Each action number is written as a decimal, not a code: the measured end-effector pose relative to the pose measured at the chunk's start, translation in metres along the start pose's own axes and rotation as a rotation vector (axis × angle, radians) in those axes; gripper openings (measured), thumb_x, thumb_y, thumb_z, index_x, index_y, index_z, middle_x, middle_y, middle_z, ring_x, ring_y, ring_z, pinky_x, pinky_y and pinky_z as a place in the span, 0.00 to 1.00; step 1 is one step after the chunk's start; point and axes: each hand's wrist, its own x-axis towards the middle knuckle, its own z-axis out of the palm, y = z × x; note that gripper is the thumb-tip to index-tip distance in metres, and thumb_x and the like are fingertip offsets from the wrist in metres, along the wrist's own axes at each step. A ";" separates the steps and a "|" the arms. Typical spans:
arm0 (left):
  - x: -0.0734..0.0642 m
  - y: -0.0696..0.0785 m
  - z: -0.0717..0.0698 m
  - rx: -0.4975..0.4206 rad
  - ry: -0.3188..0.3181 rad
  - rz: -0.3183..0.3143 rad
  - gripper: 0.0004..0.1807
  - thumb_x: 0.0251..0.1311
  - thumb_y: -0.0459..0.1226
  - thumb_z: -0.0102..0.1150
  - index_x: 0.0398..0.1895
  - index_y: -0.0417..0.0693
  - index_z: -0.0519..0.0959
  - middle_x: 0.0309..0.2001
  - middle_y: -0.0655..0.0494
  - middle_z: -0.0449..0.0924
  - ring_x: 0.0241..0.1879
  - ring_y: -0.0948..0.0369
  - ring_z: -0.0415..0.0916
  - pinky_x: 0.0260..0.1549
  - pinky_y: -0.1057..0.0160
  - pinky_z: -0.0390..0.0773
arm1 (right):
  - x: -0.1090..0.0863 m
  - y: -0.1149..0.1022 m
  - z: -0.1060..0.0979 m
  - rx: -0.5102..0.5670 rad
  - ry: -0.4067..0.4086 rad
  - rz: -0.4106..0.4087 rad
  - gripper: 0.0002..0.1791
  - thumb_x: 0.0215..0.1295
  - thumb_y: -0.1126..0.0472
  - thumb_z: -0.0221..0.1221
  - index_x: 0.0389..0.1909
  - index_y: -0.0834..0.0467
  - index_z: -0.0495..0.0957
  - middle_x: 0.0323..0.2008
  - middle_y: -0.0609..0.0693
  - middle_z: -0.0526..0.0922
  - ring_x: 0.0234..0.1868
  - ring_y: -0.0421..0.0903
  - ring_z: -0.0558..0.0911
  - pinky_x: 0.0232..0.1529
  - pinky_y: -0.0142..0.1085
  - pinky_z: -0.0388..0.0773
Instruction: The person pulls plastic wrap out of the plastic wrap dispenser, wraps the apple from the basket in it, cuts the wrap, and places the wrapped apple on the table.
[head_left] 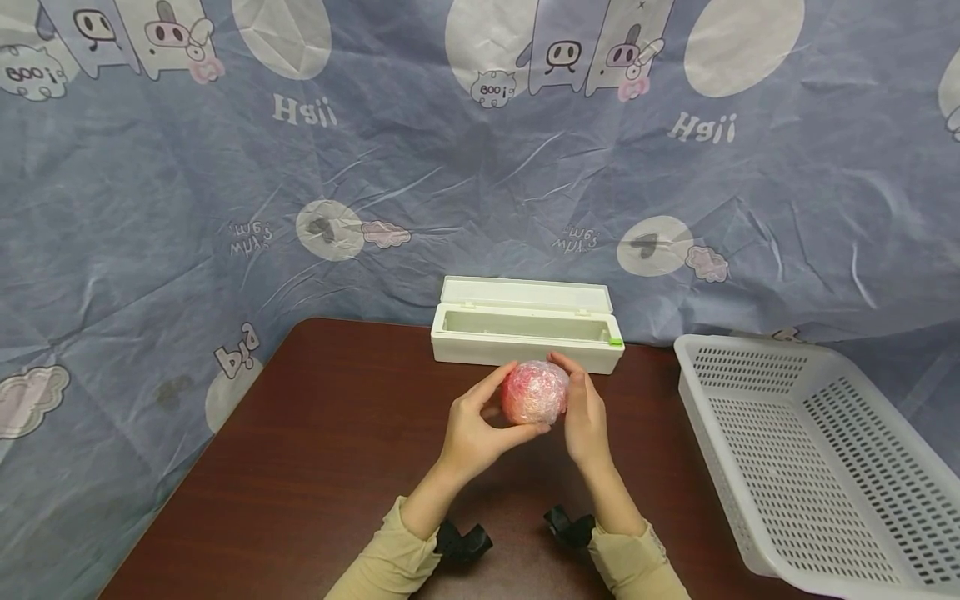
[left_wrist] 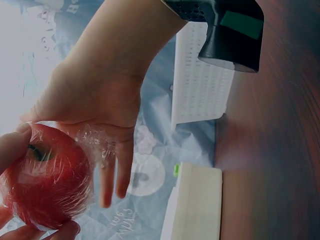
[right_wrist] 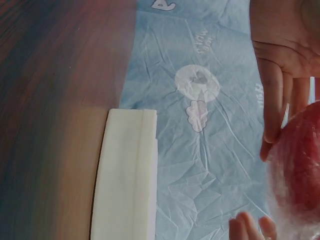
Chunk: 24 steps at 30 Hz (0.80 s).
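Note:
A red apple [head_left: 534, 393], wrapped in clear plastic film, is held up over the brown table. My left hand [head_left: 474, 433] grips it from the left, thumb below and fingers at its upper side. The green-brown stem hollow shows through the film in the left wrist view, where a bunched tail of film [left_wrist: 97, 145] sticks out toward my right palm. My right hand [head_left: 587, 421] lies along the apple's right side, fingers extended and touching the wrapping. In the right wrist view the apple [right_wrist: 305, 165] is cut off by the frame edge.
Behind the hands stands a long white box [head_left: 525, 350] with its lid [head_left: 525, 293] raised and a green tab [head_left: 616, 342] at its right end. A white perforated basket [head_left: 720, 467] sits on the right. A patterned blue cloth [head_left: 480, 183] hangs behind the table [head_left: 300, 467].

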 end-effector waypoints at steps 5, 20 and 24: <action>0.001 0.002 -0.001 0.015 -0.006 -0.021 0.40 0.34 0.26 0.76 0.58 0.31 0.71 0.51 0.39 0.77 0.42 0.51 0.80 0.36 0.57 0.81 | 0.002 -0.003 -0.001 0.153 -0.018 0.083 0.31 0.76 0.47 0.33 0.58 0.68 0.70 0.54 0.63 0.74 0.49 0.41 0.76 0.40 0.27 0.76; -0.005 -0.037 0.007 0.139 0.001 -0.013 0.44 0.31 0.35 0.80 0.60 0.44 0.73 0.55 0.52 0.76 0.45 0.58 0.78 0.37 0.62 0.80 | -0.001 -0.015 0.008 0.122 0.019 0.204 0.23 0.76 0.56 0.39 0.56 0.67 0.72 0.54 0.60 0.76 0.54 0.41 0.73 0.51 0.27 0.70; -0.006 -0.038 0.007 0.146 0.006 0.003 0.45 0.32 0.38 0.80 0.61 0.47 0.73 0.56 0.55 0.76 0.45 0.60 0.78 0.37 0.67 0.79 | -0.002 -0.019 0.010 0.102 0.037 0.231 0.22 0.76 0.57 0.38 0.57 0.67 0.72 0.55 0.58 0.77 0.55 0.41 0.73 0.51 0.25 0.69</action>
